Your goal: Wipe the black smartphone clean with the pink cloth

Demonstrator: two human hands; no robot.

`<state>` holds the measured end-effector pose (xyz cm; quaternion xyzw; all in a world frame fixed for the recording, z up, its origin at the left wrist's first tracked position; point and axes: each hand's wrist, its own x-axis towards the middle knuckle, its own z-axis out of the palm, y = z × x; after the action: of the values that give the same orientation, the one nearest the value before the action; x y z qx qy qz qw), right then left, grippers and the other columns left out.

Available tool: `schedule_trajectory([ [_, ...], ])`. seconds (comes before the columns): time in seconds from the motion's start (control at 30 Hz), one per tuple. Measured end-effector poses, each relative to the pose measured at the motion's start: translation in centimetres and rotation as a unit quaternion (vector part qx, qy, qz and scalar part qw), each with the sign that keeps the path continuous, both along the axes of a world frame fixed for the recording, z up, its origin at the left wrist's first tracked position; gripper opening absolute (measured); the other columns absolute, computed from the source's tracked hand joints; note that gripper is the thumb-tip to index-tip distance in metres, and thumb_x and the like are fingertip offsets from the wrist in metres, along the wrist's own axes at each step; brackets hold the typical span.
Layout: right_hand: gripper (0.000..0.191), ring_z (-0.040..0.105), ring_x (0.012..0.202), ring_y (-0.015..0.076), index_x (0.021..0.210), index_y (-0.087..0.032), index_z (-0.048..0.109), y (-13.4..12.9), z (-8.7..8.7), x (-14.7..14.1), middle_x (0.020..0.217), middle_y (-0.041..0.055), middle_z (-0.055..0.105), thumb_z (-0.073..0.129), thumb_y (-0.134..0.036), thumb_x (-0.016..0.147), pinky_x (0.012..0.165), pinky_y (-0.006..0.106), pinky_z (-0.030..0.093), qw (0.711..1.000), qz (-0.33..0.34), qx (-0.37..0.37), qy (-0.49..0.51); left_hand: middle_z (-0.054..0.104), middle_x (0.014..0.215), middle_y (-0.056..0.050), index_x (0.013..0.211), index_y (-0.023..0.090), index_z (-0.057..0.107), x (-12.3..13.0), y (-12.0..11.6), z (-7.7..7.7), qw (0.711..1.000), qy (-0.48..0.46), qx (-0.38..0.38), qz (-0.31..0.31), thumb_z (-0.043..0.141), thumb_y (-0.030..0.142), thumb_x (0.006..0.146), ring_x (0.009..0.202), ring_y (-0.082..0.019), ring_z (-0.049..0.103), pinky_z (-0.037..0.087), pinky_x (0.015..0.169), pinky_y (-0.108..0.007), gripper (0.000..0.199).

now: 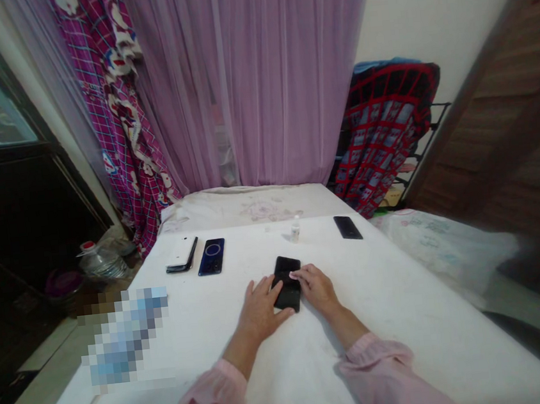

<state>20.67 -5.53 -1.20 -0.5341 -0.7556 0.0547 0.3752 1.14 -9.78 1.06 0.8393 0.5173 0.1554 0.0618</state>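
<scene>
A black smartphone [288,299] lies flat on the white-covered table, in front of me. My left hand [261,312] rests along its left side with fingers spread, the index fingertip on the phone and the thumb by its lower edge. With fingers pinched, my right hand [318,290] presses a small whitish piece [292,275], perhaps cotton, against the phone's surface. The fingers partly hide this piece, so its kind is unclear. Beyond the phone stands a small white bottle [295,232].
To the left lie a blue phone [211,257] and a stack of phones with a white one [181,251] on top. A dark phone [348,227] sits at the back right. A pixelated bluish patch [130,335] covers the left table edge. Purple curtains [267,80] hang behind.
</scene>
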Motion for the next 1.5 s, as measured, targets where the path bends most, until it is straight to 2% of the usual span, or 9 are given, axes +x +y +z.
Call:
schedule_trajectory([
  [0.17,0.025,0.06,0.084,0.0149,0.099,-0.027,0.071,-1.9,0.1,0.4,0.09,0.003,0.064,0.049,-0.018,0.089,0.074,0.024,0.048,0.998,0.06,0.009,-0.023,0.039,0.149,-0.01,0.14,0.024,0.044,0.0,0.0,-0.1,1.0,-0.008,-0.003,-0.012,0.059,0.054,0.087,0.136,-0.03,0.036,0.02,0.112,-0.055,0.063],
  [0.27,0.025,0.06,0.085,0.0152,0.098,-0.027,0.071,-1.0,0.2,0.6,0.092,0.0026,0.064,0.049,-0.018,0.089,0.074,0.025,0.048,0.999,0.02,0.0,-0.036,0.04,0.149,-0.009,0.14,0.025,0.044,0.0,0.0,-0.1,1.0,-0.009,-0.011,-0.017,0.056,0.053,0.088,0.137,-0.03,0.035,0.019,0.112,-0.056,0.06],
  [0.43,0.025,0.061,0.09,0.0157,0.096,-0.029,0.073,2.7,0.6,0.6,0.095,0.0024,0.064,0.05,-0.02,0.089,0.076,0.025,0.047,0.997,-0.066,-0.033,-0.027,0.042,0.148,-0.009,0.138,0.026,0.046,0.0,0.0,0.4,1.0,-0.006,-0.02,-0.023,0.056,0.049,0.09,0.137,-0.03,0.036,0.018,0.112,-0.057,0.054],
  [0.57,0.026,0.059,0.093,0.0161,0.094,-0.028,0.073,4.2,0.9,0.4,0.098,0.0022,0.066,0.05,-0.017,0.089,0.081,0.026,0.046,0.995,-0.083,-0.049,-0.03,0.04,0.148,-0.01,0.139,0.023,0.046,0.0,-0.1,0.7,0.999,-0.001,-0.032,-0.025,0.057,0.048,0.09,0.137,-0.03,0.035,0.019,0.112,-0.058,0.056],
  [0.7,0.027,0.058,0.094,0.0176,0.095,-0.027,0.073,2.3,1.0,0.1,0.098,0.0029,0.067,0.05,-0.015,0.087,0.082,0.028,0.045,0.996,-0.078,-0.043,-0.031,0.038,0.15,-0.01,0.14,0.022,0.044,-0.1,-0.3,0.4,0.999,0.001,-0.034,-0.022,0.057,0.047,0.09,0.139,-0.029,0.032,0.017,0.113,-0.056,0.057],
  [0.93,0.027,0.058,0.09,0.0188,0.093,-0.027,0.073,-2.4,0.7,-0.5,0.093,0.0035,0.066,0.051,-0.015,0.084,0.08,0.029,0.046,0.999,-0.014,-0.01,-0.051,0.041,0.148,-0.011,0.137,0.022,0.047,0.0,-0.6,0.4,1.0,0.001,-0.018,-0.019,0.06,0.044,0.088,0.137,-0.029,0.036,0.021,0.112,-0.057,0.056],
  [1.2,0.026,0.06,0.091,0.0182,0.09,-0.028,0.074,1.9,0.8,-1.0,0.095,0.0042,0.067,0.053,-0.014,0.083,0.081,0.029,0.047,0.996,-0.086,-0.015,-0.029,0.042,0.148,-0.01,0.138,0.025,0.047,-0.1,-0.4,0.5,0.999,0.002,-0.025,-0.023,0.062,0.043,0.088,0.137,-0.029,0.036,0.021,0.111,-0.058,0.056],
  [1.37,0.028,0.061,0.095,0.0193,0.087,-0.026,0.074,4.1,0.9,-1.3,0.1,0.0044,0.07,0.051,-0.011,0.082,0.087,0.033,0.047,0.996,-0.089,-0.019,-0.008,0.04,0.148,-0.01,0.138,0.026,0.046,-0.2,-0.4,0.7,0.999,-0.006,-0.027,-0.027,0.063,0.043,0.086,0.136,-0.031,0.036,0.021,0.11,-0.061,0.058],
  [1.5,0.029,0.063,0.09,0.0184,0.086,-0.027,0.073,4.8,0.8,-1.4,0.093,0.002,0.073,0.05,-0.011,0.082,0.086,0.033,0.048,0.997,-0.077,-0.012,-0.001,0.044,0.146,-0.011,0.137,0.023,0.048,0.0,-0.1,0.3,0.998,-0.024,-0.011,-0.056,0.066,0.039,0.083,0.136,-0.031,0.037,0.025,0.111,-0.057,0.059],
])
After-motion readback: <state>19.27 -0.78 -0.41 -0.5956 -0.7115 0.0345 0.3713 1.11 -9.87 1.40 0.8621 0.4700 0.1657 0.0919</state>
